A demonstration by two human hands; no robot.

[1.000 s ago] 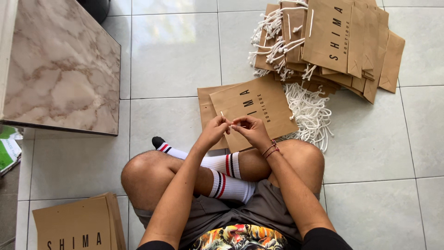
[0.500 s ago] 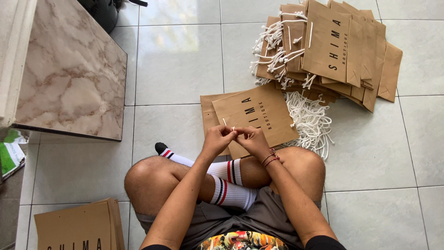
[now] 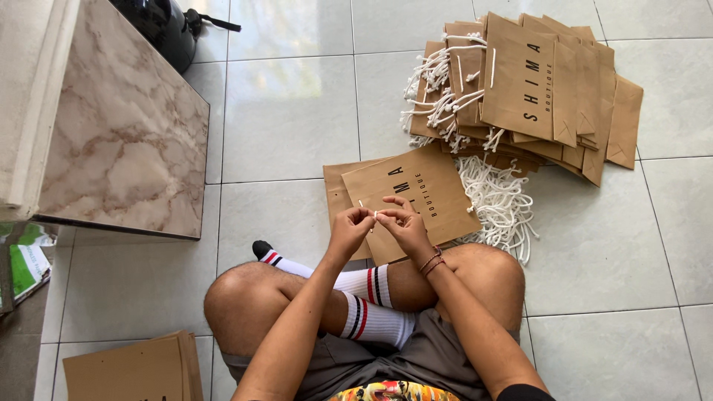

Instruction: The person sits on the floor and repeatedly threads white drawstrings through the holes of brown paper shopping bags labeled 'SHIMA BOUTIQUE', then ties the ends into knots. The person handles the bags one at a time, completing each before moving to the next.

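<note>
I sit cross-legged on a tiled floor. My left hand (image 3: 350, 227) and my right hand (image 3: 401, 223) meet above a flat brown paper bag (image 3: 423, 194), both pinching a short white cord (image 3: 368, 210) between the fingertips. The bag lies on another like it, just past my knees. A loose heap of white cords (image 3: 499, 204) spreads to the right of the bag, partly under it.
A stack of several brown paper bags with cord handles (image 3: 531, 89) lies at the far right. A marble-topped table (image 3: 122, 141) stands at left, a dark helmet (image 3: 167, 30) behind it. More brown bags (image 3: 137, 367) sit at bottom left.
The view has shifted down slightly. My hands stay together over the bag, still working the cord end between the fingers.
</note>
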